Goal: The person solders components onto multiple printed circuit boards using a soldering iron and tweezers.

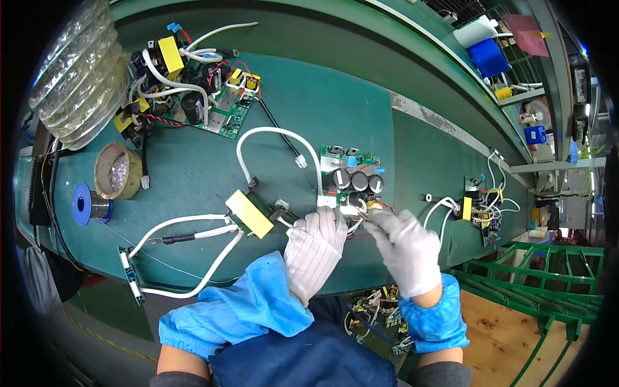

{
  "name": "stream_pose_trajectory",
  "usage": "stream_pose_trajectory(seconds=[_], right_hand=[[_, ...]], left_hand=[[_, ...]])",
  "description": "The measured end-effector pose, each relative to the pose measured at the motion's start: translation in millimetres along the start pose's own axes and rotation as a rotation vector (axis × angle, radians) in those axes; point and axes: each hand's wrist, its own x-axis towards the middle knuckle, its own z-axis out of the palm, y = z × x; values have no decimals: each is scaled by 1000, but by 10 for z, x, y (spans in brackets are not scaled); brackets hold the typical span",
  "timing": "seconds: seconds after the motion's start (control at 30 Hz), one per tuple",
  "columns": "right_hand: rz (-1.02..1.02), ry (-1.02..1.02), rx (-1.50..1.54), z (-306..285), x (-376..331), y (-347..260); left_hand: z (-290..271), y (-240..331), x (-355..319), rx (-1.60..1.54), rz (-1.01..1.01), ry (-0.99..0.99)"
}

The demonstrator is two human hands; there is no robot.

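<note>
A green circuit board with three black capacitors lies on the green workbench in front of me. My left hand, in a white striped glove, rests at the board's near edge and pinches white wires there. My right hand, gloved in white, grips a thin metal tool whose tip touches the board's near edge. A yellow transformer with white cables lies just left of my left hand. Blue sleeve covers wrap both forearms.
Several boards with yellow parts and white cables are piled at the far left. A ribbed clear hose, a tin of metal wool and a blue solder spool sit at the left. Another small board lies right; a green frame stands beyond.
</note>
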Motion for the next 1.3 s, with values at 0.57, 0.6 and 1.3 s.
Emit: stream_pose_trajectory(seconds=[0.57, 0.6, 1.3], right_hand=[[-109, -96, -401, 302, 81, -163], [-108, -81, -352, 310, 77, -152], [5, 149, 27, 633, -86, -74]], left_hand=[[126, -61, 34, -138, -2, 144], [126, -68, 36, -144, 2, 142], [98, -81, 50, -66, 68, 139]])
